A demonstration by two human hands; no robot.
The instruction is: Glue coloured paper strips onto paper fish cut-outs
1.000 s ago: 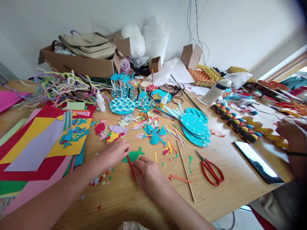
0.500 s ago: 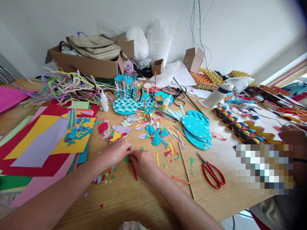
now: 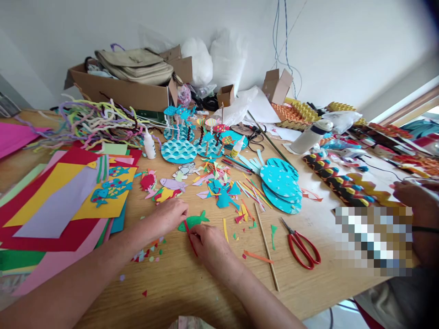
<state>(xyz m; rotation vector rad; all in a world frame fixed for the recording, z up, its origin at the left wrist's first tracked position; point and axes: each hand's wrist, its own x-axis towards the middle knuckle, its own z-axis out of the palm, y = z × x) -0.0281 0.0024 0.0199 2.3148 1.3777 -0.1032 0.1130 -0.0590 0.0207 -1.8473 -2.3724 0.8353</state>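
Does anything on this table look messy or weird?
Yes. The blocky patch on the right looks oddest: it hides what is there. Fuzzy strands lie tangled at the back left, colored sheets are stacked crookedly, and paper scraps are strewn about. The green fish by the right hand shows no tears where visible.

Both arms bare, angling in toward each other from the bottom of the view. Left forearm [image 3: 103,265] comes from lower left, wrist roughly straight. Left hand [image 3: 171,214] back up, fingers [image 3: 183,209] curled into a fingertip pinch. Right forearm [image 3: 267,297] slants up-left from the bottom edge. Right hand [image 3: 214,246] just beside the left, slightly nearer the body: knuckles up, thumb and index pinched, other fingers mostly hidden. Hands close, small gap between.
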